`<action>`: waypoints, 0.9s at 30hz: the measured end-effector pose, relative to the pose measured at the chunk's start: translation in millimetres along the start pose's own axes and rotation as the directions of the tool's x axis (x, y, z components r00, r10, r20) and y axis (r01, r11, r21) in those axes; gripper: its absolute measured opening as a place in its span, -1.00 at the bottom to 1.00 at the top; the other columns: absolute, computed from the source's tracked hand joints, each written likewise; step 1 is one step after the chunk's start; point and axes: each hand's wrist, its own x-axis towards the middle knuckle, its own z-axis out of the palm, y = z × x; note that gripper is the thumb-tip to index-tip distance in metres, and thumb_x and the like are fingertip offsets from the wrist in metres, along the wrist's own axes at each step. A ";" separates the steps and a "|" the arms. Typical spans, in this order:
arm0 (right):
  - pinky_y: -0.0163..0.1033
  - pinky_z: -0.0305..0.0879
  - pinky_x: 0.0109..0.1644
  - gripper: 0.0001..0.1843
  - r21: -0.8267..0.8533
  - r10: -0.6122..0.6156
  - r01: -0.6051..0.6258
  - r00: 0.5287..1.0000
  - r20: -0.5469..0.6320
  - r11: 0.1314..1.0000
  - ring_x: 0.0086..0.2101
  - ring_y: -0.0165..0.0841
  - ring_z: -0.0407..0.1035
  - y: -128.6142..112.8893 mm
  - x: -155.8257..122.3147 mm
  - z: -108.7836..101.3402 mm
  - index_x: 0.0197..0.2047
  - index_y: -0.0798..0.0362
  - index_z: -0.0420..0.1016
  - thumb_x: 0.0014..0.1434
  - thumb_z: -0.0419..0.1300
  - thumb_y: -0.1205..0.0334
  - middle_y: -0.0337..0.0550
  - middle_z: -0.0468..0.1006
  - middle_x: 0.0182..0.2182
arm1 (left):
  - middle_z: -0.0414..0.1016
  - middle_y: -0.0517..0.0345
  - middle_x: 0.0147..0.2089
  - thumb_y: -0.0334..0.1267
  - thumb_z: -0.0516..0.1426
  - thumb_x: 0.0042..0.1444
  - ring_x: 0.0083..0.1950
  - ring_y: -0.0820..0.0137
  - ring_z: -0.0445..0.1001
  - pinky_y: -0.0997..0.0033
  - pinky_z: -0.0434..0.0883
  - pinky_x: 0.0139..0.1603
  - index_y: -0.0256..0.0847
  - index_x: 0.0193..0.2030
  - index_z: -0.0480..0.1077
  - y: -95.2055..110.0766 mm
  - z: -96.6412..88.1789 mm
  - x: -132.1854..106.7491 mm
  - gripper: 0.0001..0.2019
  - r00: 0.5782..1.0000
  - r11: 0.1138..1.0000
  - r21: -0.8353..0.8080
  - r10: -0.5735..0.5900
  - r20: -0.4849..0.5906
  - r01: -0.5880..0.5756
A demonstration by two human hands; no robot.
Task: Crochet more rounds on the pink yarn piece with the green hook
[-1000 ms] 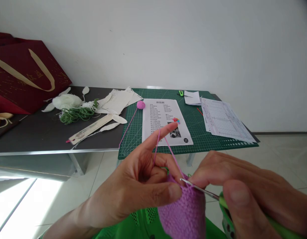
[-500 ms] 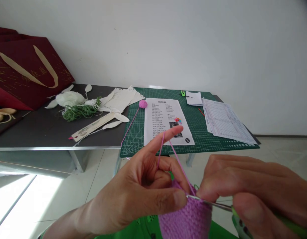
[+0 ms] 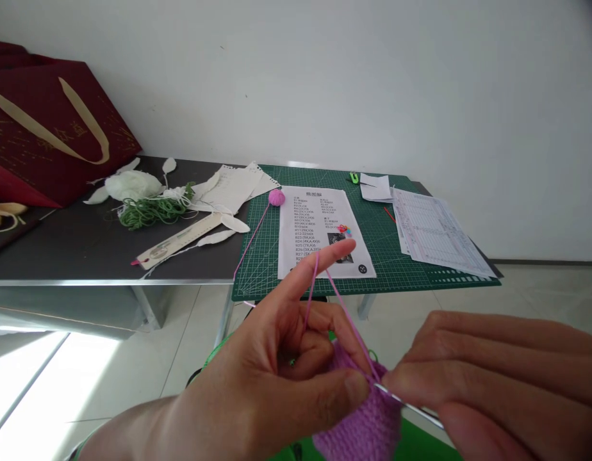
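head view, dense purple crochet fabric (image 3: 361,419)

On my head view I've got the left hand (image 3: 257,365) pinching the purple crochet piece (image 3: 361,416), pink yarn (image 3: 348,318) strung over its raised index finger, while the right hand (image 3: 498,378) holds a steel crochet hook (image 3: 409,406) at the piece's top edge.

Little room between left hand (image 3: 262,365) and right hand (image 3: 507,378), crochet hook (image 3: 411,408), crochet piece (image 3: 358,416) blocking

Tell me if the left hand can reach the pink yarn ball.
Probably not: the left hand is pinching the purple crochet piece with yarn over its fingers, and the ball sits far off on the mat.
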 end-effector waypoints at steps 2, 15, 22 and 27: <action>-0.41 0.56 -0.19 -0.82 -0.132 -0.052 0.051 0.999 -0.002 0.990 -0.47 -0.52 0.51 -0.4 -3.3 1.8 -0.25 -0.04 0.56 0.36 0.21 0.09 -0.44 0.66 -0.45 | 0.41 0.33 -0.32 -0.42 0.27 0.27 -0.54 0.63 -0.04 0.61 0.03 -0.55 0.37 0.46 0.08 -1.5 2.6 -2.4 -0.22 0.996 0.997 0.078 0.034 -0.076 -0.028; -0.16 0.31 -0.46 -0.72 -0.216 -0.037 0.019 0.996 -0.077 0.976 -0.55 -0.41 0.29 -7.3 15.4 37.2 -0.47 0.04 0.35 0.29 0.15 0.42 -0.23 0.45 -0.59 | 0.49 0.31 -0.20 -0.33 0.26 0.28 -0.43 0.50 0.29 0.54 0.40 -0.40 0.59 0.42 0.04 -30.2 13.3 -2.9 -0.22 0.901 0.933 0.281 0.309 -0.304 -0.225; -0.22 0.23 -0.45 -0.81 -0.044 -0.034 0.018 0.923 -0.383 0.999 -0.48 -0.40 0.22 6.9 0.4 77.3 -0.31 0.11 0.33 0.38 0.02 0.36 -0.19 0.36 -0.52 | 0.48 0.34 -0.36 -0.33 0.33 0.20 -0.51 0.54 0.18 0.62 0.28 -0.48 0.29 0.48 0.00 -32.5 19.0 2.1 -0.14 0.817 0.962 0.142 0.274 -0.507 -0.234; -0.27 0.30 -0.44 -0.74 0.020 -0.068 0.080 0.934 -0.351 0.997 -0.49 -0.43 0.28 5.2 0.0 72.1 -0.25 0.11 0.35 0.46 0.01 0.18 -0.21 0.40 -0.50 | 0.38 0.34 -0.43 -0.32 0.34 0.20 -0.47 0.54 0.19 0.58 0.23 -0.42 0.19 0.50 0.02 -25.1 8.0 -1.0 -0.16 0.900 0.984 0.003 0.163 -0.404 -0.177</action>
